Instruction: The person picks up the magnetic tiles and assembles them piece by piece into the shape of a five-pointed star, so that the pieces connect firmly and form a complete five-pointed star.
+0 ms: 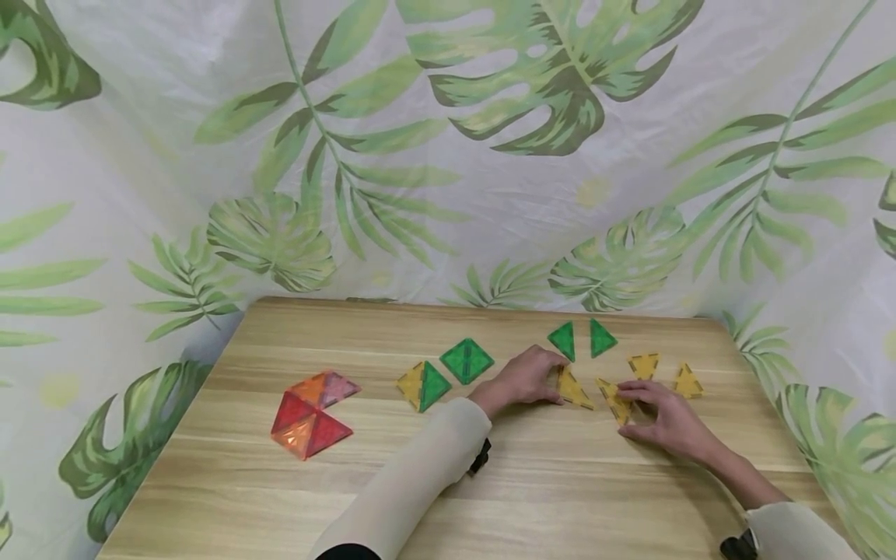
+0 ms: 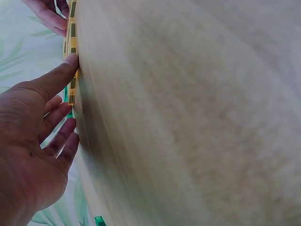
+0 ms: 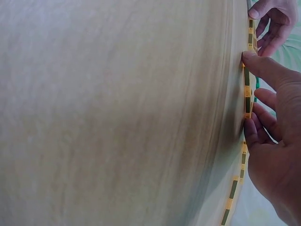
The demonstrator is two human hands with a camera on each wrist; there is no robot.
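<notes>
My left hand (image 1: 528, 376) holds a yellow triangular magnetic tile (image 1: 575, 390) flat on the table by its left side, thumb and fingers near two corners. In the left wrist view the thumb (image 2: 70, 60) touches the tile's edge. Just to the right, my right hand (image 1: 661, 418) grips a second yellow triangular magnetic tile (image 1: 613, 401) between thumb and fingers. The right wrist view shows that tile (image 3: 247, 87) edge-on, lying between thumb and fingertips. A narrow gap separates the two held tiles. The fingers partly cover both.
Two green triangles (image 1: 603, 338) lie behind the hands, and two loose yellow triangles (image 1: 643, 365) at the right. Left of the hands are a green square pair (image 1: 455, 360) and a yellow-green pair (image 1: 434, 385). A red, orange and pink cluster (image 1: 283, 411) lies farther left on the wooden table (image 1: 231, 482).
</notes>
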